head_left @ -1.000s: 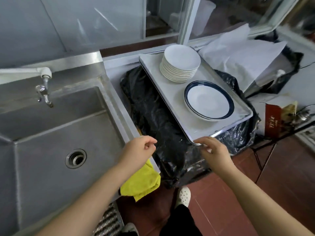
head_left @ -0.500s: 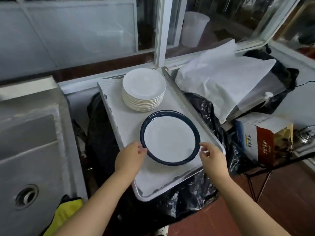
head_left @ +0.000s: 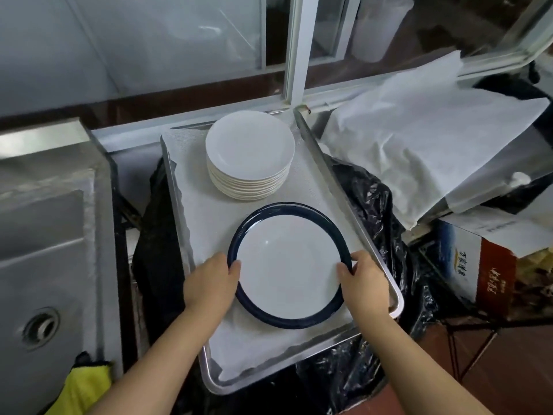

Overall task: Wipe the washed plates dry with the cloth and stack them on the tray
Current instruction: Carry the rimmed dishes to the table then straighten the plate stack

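Navy-rimmed plate (head_left: 288,266) is sitting on the cloth-lined steel tray (head_left: 344,187), and both hands are gripping it at opposite edges: left hand (head_left: 209,284) with thumb curling over the rim, right hand (head_left: 366,284) doing the same, other fingers tucked under where I can't tell how they're lying. Tip imo: keep it level between the thumbs, since a washed rim is probably slick. White plate stack (head_left: 250,154) is waiting just beyond the fingertips. Yellow cloth (head_left: 80,387) is hanging on the sink (head_left: 45,235), well left of the left hand.
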The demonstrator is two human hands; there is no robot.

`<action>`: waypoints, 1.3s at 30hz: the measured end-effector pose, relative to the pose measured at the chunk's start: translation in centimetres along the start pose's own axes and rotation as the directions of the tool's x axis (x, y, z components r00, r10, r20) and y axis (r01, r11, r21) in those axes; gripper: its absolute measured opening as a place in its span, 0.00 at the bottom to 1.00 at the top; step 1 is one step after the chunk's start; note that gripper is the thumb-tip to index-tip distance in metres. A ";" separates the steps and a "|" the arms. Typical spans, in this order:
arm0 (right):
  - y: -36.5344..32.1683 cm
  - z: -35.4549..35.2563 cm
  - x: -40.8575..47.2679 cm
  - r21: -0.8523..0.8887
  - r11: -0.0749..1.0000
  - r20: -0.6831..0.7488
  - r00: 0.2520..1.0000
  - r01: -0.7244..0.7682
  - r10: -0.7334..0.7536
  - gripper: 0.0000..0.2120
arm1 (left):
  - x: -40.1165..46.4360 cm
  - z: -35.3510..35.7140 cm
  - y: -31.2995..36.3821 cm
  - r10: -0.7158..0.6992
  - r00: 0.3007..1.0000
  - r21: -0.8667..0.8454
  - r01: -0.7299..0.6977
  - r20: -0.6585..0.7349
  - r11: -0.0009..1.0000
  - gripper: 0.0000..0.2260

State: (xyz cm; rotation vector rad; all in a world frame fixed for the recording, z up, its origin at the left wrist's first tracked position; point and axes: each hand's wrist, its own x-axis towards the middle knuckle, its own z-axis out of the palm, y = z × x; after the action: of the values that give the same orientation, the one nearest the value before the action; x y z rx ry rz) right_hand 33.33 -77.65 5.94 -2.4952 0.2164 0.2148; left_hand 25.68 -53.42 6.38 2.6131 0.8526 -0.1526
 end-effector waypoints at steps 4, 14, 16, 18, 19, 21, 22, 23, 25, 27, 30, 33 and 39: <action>0.2 0.5 0.0 0.024 1.000 -0.024 1.000 0.006 -0.006 0.06 | -0.2 0.3 0.0 0.021 0.998 -0.024 -0.022 -0.053 0.999 0.15; 0.4 0.7 0.9 0.029 0.998 -0.062 0.997 0.052 -0.050 0.03 | 0.9 0.3 0.2 0.076 0.992 0.002 -0.076 -0.100 0.997 0.14; 0.5 0.7 1.0 0.004 0.997 -0.056 0.996 0.075 -0.075 0.03 | 1.0 0.3 0.1 0.084 0.992 0.006 -0.084 -0.097 0.996 0.14; 0.6 0.6 1.1 -0.001 0.997 -0.040 0.996 0.082 -0.082 0.04 | 1.2 0.3 0.0 0.088 0.993 0.015 -0.087 -0.077 0.996 0.14; 0.6 0.5 1.2 0.013 0.997 -0.035 0.997 0.076 -0.076 0.05 | 1.2 0.2 0.0 0.083 0.994 0.021 -0.081 -0.065 0.996 0.14; 0.5 0.4 1.4 0.059 0.996 -0.013 0.998 0.063 -0.062 0.08 | 1.3 0.2 0.0 0.052 0.997 0.004 -0.052 -0.060 0.999 0.15; 0.4 0.4 1.5 0.078 0.995 0.010 0.998 0.055 -0.056 0.09 | 1.4 0.2 0.0 0.029 0.998 -0.029 -0.031 -0.060 0.999 0.15; 0.2 0.4 1.6 0.093 0.995 0.036 0.998 0.042 -0.046 0.09 | 1.6 0.2 0.1 0.002 0.999 -0.073 -0.006 -0.049 0.997 0.15; 0.0 0.6 1.9 0.120 0.993 0.090 0.996 -0.012 0.002 0.08 | 1.9 0.4 0.5 -0.045 0.999 -0.178 0.049 0.024 0.983 0.14; -0.2 0.9 2.2 0.187 0.978 0.135 0.989 -0.090 0.066 0.09 | 2.3 0.7 1.0 -0.077 0.989 -0.296 0.111 0.125 0.949 0.14; -0.4 1.6 2.5 0.302 0.936 0.170 0.976 -0.183 0.136 0.09 | 2.4 1.5 1.4 -0.098 0.985 -0.392 0.148 0.145 0.908 0.13; -0.5 1.8 2.5 0.293 0.939 0.148 0.979 -0.180 0.142 0.09 | 2.3 1.8 1.5 -0.111 0.988 -0.424 0.147 0.108 0.894 0.13; -1.0 0.4 0.5 0.259 0.953 0.090 0.986 -0.160 0.141 0.11 | 1.3 -0.1 1.3 -0.065 0.996 -0.414 0.083 0.059 0.907 0.14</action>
State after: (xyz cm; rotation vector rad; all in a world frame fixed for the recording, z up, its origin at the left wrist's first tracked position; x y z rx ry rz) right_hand 34.03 -76.67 6.14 -2.2026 0.3810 0.3150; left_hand 27.53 -53.61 6.66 2.1726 0.8616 -0.0409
